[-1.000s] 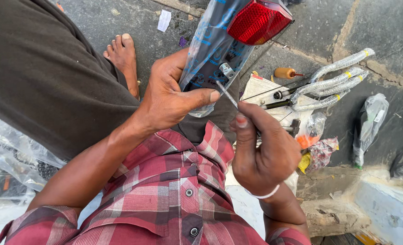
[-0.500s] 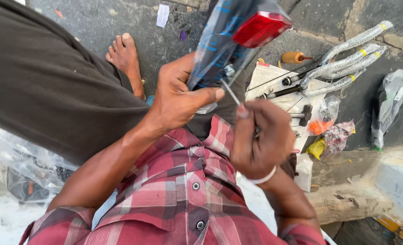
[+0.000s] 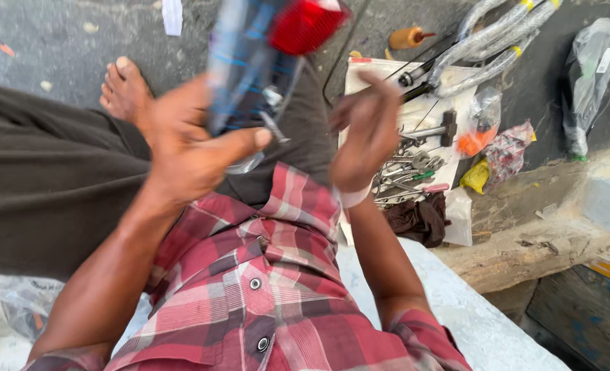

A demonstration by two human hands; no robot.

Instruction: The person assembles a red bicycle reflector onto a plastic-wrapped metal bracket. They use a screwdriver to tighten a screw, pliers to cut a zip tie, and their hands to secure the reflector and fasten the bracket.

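My left hand (image 3: 188, 151) grips a long dark blue mudguard (image 3: 240, 69) wrapped in clear plastic, its red reflector (image 3: 305, 24) at the top end. A small metal bracket (image 3: 274, 127) sticks out of the mudguard just above my thumb. My right hand (image 3: 367, 130) hovers to the right of it, apart from the mudguard and over a spread of tools. That hand is blurred, its fingers loosely curled, and I cannot make out whether anything is in it.
A white sheet (image 3: 456, 213) on the ground carries spanners (image 3: 408, 168) and a hammer (image 3: 442, 129). Plastic-wrapped chrome parts (image 3: 497, 41) lie behind it, a dark rag (image 3: 418, 220) in front. A clear bag (image 3: 586, 75) and a concrete ledge (image 3: 525, 254) are at right. My bare foot (image 3: 123, 89) rests at left.
My right hand, which held a thin metal tool against the mudguard, has pulled away to the right. The mudguard has tilted more upright in my left hand.
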